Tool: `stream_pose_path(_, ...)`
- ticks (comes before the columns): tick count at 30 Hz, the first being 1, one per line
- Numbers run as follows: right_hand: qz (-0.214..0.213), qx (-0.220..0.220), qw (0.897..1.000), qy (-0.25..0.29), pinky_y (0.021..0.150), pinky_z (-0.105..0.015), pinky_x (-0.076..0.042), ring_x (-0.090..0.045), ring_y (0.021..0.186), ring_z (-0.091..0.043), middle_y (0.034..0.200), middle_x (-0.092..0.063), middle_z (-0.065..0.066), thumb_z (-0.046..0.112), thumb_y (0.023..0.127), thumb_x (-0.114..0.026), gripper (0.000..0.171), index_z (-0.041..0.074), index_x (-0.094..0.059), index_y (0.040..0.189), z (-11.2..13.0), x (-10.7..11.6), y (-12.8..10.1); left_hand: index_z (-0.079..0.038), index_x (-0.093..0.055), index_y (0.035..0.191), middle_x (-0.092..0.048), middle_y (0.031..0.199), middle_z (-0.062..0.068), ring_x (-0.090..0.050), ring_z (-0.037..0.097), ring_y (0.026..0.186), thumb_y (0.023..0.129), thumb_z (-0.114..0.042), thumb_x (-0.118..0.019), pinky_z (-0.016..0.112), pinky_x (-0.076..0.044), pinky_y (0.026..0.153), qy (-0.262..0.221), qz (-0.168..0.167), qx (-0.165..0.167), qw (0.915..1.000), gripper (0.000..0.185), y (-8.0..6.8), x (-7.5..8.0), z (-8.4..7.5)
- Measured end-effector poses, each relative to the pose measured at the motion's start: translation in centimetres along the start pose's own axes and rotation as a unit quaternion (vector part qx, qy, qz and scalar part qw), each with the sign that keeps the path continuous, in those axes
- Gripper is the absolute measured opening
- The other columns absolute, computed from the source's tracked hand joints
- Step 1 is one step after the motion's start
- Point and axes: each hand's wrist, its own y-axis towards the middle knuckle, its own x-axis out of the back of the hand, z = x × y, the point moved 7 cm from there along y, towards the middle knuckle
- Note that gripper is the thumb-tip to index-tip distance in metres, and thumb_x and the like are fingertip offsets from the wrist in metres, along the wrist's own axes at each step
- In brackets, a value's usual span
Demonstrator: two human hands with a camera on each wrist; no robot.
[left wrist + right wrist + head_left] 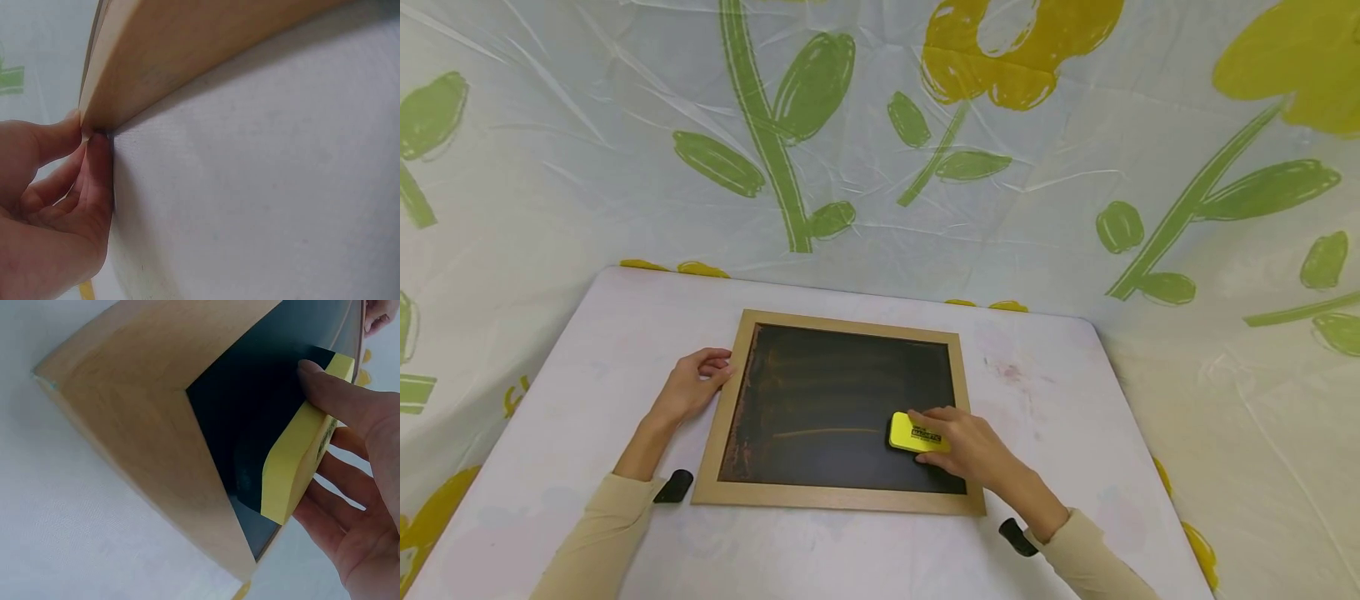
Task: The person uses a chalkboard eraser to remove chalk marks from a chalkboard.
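square chalkboard flat on white worktop, light wood frame, dark surface smeared with faint orange-brown streaks, heaviest along left edge. yellow eraser with black underside and black print on top, pressed on board's lower right area. right hand grips eraser, fingers curled over its top and sides. left hand at frame's left edge, fingers curled, thumb and fingertips touching the wood.
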Motion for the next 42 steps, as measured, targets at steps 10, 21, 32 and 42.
stream_pose_path(10, -0.003, 0.012, 1.000, 0.005, 0.084, -0.041, -0.058, -0.069, 0.104, -0.027, 0.122, -0.072, -0.011, 0.032, 0.081, -0.089, 0.067, 0.012, -0.065, 0.140, 1.2, -0.2, 1.0, 0.012, -0.058, 0.132, -0.065, 0.110, 0.023, -0.063, 0.031, 0.098, 0.103, -0.011, -0.064, 0.020, -0.046, 0.073, -0.003, -0.003, 0.000, 1.0000, 0.038, -0.1, -0.1, 0.1)
stream_pose_path(21, -0.003, 0.019, 1.000, -0.001, 0.078, -0.033, -0.058, -0.068, 0.099, -0.023, 0.123, -0.073, -0.008, 0.038, 0.082, -0.088, 0.067, 0.015, -0.065, 0.141, 2.3, -0.4, 2.4, 0.011, -0.058, 0.132, -0.065, 0.109, 0.023, -0.063, 0.030, 0.097, 0.102, -0.012, -0.064, 0.020, -0.046, 0.073, 0.000, -0.007, 0.001, 1.0000, 0.038, 0.0, 0.1, -0.2)
stream_pose_path(32, 0.005, 0.042, 0.999, -0.004, 0.080, -0.036, -0.058, -0.068, 0.101, -0.024, 0.124, -0.072, -0.009, 0.038, 0.084, -0.086, 0.065, 0.013, -0.066, 0.140, 3.7, -0.5, 3.9, 0.011, -0.058, 0.133, -0.065, 0.112, 0.023, -0.063, 0.033, 0.100, 0.103, -0.014, -0.064, 0.024, -0.046, 0.076, 0.002, 0.000, 0.007, 1.0000, 0.040, 0.0, 0.1, 0.0)
stream_pose_path(42, 0.002, 0.064, 0.998, -0.014, 0.080, -0.035, -0.058, -0.070, 0.102, -0.025, 0.123, -0.073, -0.010, 0.038, 0.085, -0.085, 0.062, 0.013, -0.066, 0.139, 4.5, -0.9, 5.2, 0.011, -0.058, 0.132, -0.065, 0.111, 0.023, -0.064, 0.032, 0.099, 0.103, -0.012, -0.064, 0.022, -0.046, 0.074, 0.004, -0.002, 0.002, 1.0000, 0.038, 0.1, 0.1, 0.0)
